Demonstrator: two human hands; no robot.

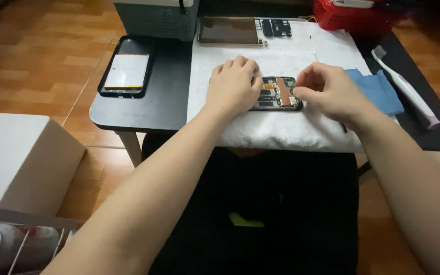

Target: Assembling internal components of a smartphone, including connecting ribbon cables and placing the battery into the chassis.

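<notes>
Working over an opened smartphone (276,94) with its circuit boards exposed, a person's 2 hands meet on a white towel (281,130) spread across a black table (143,109). The left hand (232,86) lies curled on the phone's left end, pinning it; the right hand (324,91) pinches its fingertips (297,90) at the phone's right edge, though whether they grip anything cannot be told. A slip could likely tear a delicate connector.

The left hand (234,85) covered the left half of the opened phone (277,93). The right hand (323,91) hid the phone's right end. The red basket (350,18) was cut off by the top edge. Board components were too small to identify.
</notes>
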